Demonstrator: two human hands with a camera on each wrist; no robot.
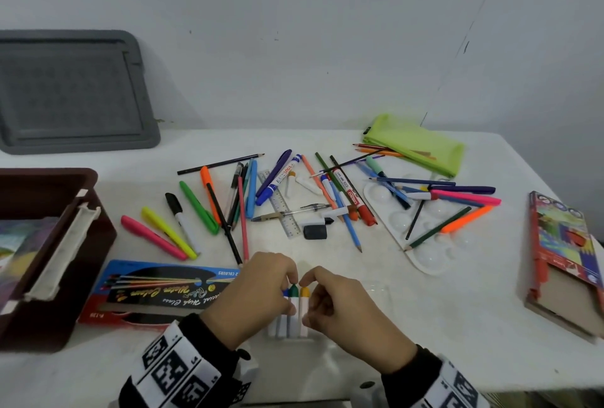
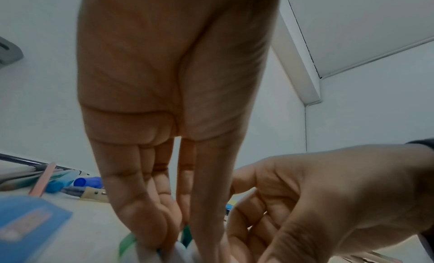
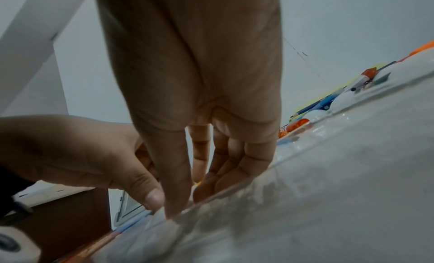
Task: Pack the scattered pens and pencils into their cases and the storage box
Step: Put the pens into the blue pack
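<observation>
A row of white markers with blue, green and yellow caps stands in a clear plastic case at the table's front centre. My left hand pinches the row from the left, index tip on the green cap and thumb lower on the barrels. My right hand pinches it from the right, at the yellow-capped marker. In the left wrist view the left hand's fingers press down on the green cap, with the right hand beside them. Many loose pens and pencils lie behind.
A brown storage box stands open at the left, with a blue and red pencil box beside it. A green pouch, a white palette and a coloured-pencil carton lie at the right. A grey lid leans on the wall.
</observation>
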